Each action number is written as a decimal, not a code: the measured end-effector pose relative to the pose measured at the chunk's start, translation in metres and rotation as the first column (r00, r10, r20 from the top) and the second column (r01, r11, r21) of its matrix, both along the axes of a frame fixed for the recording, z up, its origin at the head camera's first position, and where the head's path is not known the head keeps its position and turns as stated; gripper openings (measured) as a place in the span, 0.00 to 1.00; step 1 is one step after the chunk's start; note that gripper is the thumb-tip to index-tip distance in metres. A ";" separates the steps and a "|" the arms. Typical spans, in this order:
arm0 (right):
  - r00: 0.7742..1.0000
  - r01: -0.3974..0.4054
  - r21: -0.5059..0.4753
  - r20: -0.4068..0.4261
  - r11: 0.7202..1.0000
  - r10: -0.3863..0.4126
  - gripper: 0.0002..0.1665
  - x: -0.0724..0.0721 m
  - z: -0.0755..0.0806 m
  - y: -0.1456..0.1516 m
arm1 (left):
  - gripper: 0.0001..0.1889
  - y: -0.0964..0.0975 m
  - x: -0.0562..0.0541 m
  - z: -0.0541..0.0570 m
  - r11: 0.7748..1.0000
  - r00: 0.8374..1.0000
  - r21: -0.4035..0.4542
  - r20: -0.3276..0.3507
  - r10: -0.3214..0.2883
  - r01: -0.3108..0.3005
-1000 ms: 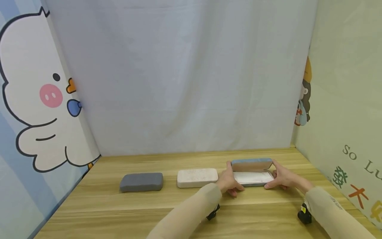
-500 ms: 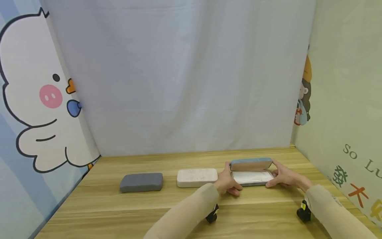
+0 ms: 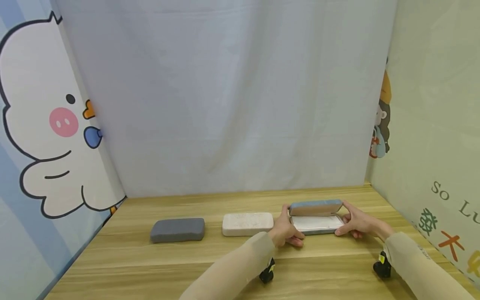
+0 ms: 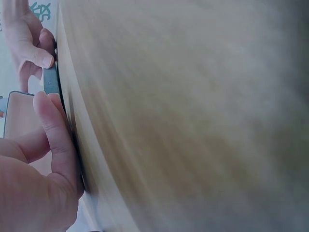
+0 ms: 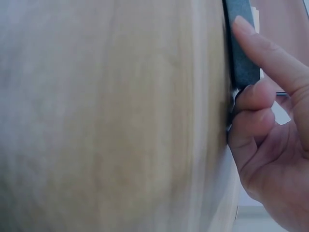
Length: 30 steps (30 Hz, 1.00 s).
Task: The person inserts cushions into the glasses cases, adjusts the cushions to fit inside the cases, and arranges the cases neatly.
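A blue glasses case (image 3: 316, 208) lies at the right of the table with its lid raised, showing a pinkish-tan lining. White material (image 3: 316, 223) that looks like a cloth covers its base. My left hand (image 3: 285, 229) grips the case's left end, thumb at the front corner and a finger up by the lid. At the other end, my right hand (image 3: 359, 221) holds the case likewise. In the right wrist view, the thumb of my right hand (image 5: 275, 125) lies along the case's front wall (image 5: 245, 63). The left wrist view has both hands at that front wall (image 4: 50, 81).
Left of my left hand sits a closed cream case (image 3: 248, 224), very near it. Farther left is a closed dark grey case (image 3: 178, 230). The wood-grain table (image 3: 157, 266) ends at a pale curtain (image 3: 225, 104) behind and printed cloth walls on either side.
The open case and my left hand have shifted slightly left, mostly in the first half second. The lid stays raised and both hands keep their hold. The other cases stay put.
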State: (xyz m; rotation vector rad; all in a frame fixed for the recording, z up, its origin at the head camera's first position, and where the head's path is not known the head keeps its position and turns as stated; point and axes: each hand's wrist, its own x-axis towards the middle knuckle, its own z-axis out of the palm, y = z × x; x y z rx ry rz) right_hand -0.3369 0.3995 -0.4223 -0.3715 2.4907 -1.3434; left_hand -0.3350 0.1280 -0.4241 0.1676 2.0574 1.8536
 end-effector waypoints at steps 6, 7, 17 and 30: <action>1.000 0.004 -0.007 0.005 1.000 -0.004 0.72 -0.001 -0.001 0.000 | 0.49 -0.001 0.000 0.002 1.000 1.000 -0.022 -0.002 -0.008 0.008; 1.000 0.004 -0.009 0.000 1.000 -0.004 0.71 -0.001 -0.001 0.000 | 0.48 -0.001 0.000 0.002 1.000 1.000 -0.026 -0.006 -0.008 0.008; 1.000 -0.001 -0.012 -0.028 1.000 0.001 0.59 0.001 -0.001 0.000 | 0.46 0.000 0.002 0.002 0.999 0.999 -0.037 -0.038 -0.022 0.021; 0.999 -0.018 -0.034 -0.047 0.999 0.016 0.51 0.003 -0.002 0.000 | 0.42 0.000 0.003 0.001 0.999 0.995 -0.036 -0.097 -0.038 0.034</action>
